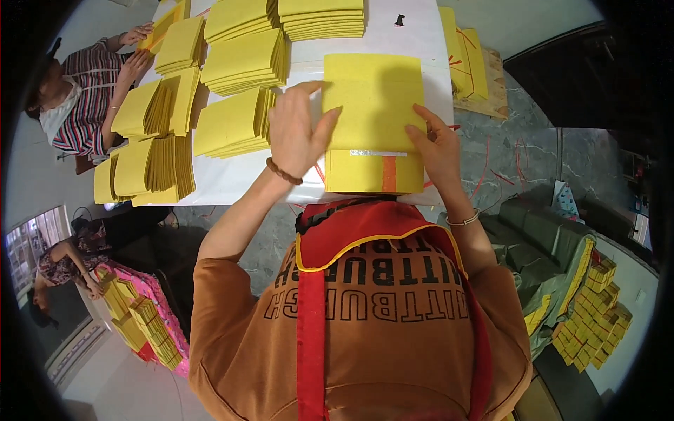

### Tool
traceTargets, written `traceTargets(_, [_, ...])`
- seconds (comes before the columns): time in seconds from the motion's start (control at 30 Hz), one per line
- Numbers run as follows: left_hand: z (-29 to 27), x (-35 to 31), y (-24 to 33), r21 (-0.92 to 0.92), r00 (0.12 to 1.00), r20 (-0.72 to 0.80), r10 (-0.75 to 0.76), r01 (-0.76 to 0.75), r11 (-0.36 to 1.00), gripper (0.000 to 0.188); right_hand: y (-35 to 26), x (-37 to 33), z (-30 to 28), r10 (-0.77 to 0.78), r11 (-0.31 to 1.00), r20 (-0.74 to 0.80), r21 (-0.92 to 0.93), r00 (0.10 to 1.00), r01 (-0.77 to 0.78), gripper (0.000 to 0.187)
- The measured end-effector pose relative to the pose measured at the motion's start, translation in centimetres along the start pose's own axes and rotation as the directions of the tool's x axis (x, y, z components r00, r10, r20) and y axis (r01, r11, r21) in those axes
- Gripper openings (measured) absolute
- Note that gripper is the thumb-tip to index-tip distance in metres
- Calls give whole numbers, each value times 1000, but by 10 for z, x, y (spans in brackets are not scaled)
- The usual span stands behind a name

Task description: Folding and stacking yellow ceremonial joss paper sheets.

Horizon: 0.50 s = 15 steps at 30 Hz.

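Note:
In front of me, at the table's near edge, lies a stack of yellow paper sheets [372,105]. Its near part is a folded band with a silver strip [378,153] and an orange strip [390,173]. My left hand [298,130] grips the left edge of the paper, thumb over the top. On the opposite edge, my right hand [437,144] holds the paper with thumb and index finger, the other fingers curled. What lies under the top sheet is hidden.
Several folded yellow paper stacks [242,59] cover the white table [309,70] to the left. A person [95,91] handles yellow paper at the far left; another person [70,259] works lower left. Yellow bundles [593,316] are piled lower right. Red strips [502,179] litter the floor.

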<state>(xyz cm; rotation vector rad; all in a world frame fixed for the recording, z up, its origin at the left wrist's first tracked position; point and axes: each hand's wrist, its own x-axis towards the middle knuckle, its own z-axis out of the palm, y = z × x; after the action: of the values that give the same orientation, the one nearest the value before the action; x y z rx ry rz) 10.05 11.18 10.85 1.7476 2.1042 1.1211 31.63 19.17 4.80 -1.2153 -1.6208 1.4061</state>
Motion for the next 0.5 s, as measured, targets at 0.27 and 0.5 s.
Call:
traceTargets(0.27, [31,-23,18,99,788,492,371,-474,875,65,-1,2,1,-31,998,-16,-59,999,30,38])
traceTargets(0.5, [38,-29,10,141,772,535,342,-481,865,69,-23,-25,0,-516,692,-15,-596,856,407,43])
